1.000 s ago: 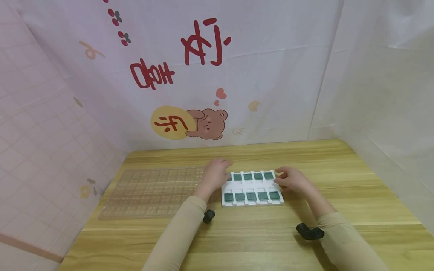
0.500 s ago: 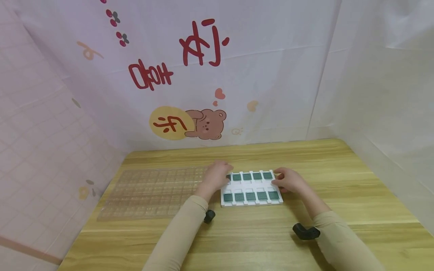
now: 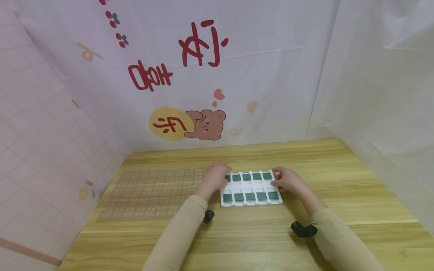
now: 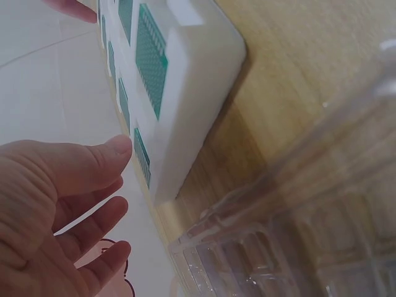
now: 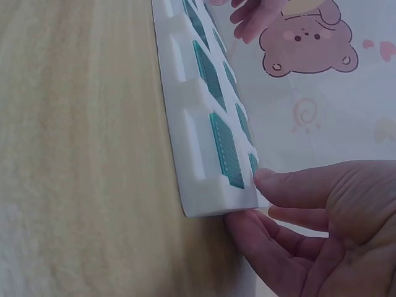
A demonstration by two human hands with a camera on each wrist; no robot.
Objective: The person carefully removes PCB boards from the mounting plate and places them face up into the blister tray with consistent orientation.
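the right hand (image 3: 289,180) has edged slightly inward and pinches the white rectangular tray (image 3: 242,185) at its three o'clock end; the left hand (image 3: 215,177), at ten, has fingers apart, contact unclear. the tray stays on the pale wooden tabletop (image 3: 254,237), its green square chips (image 3: 250,197) seated, a clear plastic compartment tray (image 3: 152,194) at nine, so it seems steadied rather than carried.

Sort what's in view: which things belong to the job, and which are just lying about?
Probably the job:
white tray, gripped by the right hand
green squares in it
left hand at its left end

Apparently lying about:
clear tray, gripped by neither hand, role uncertain
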